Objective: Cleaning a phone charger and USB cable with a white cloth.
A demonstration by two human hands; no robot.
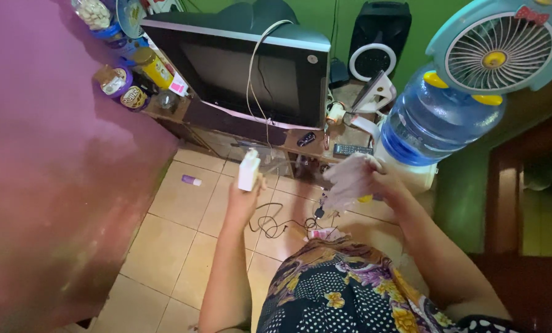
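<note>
Left hand clamped on a small white box, held up over bare floor tiles. Right hand gripping a crumpled pale cloth just right of it, tight against water jug and TV stand edge. Pink wall crowding left.

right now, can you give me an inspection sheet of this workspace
surface: tiled floor, bare near the wall
job's things: white box in left hand; pale cloth in right hand
clutter: small purple-and-white item on the floor; jars beside the television; remote
hands: both raised, each holding something
cables: black tangle on the floor; white cable over the television
surroundings: water jug, fan, speaker
</note>
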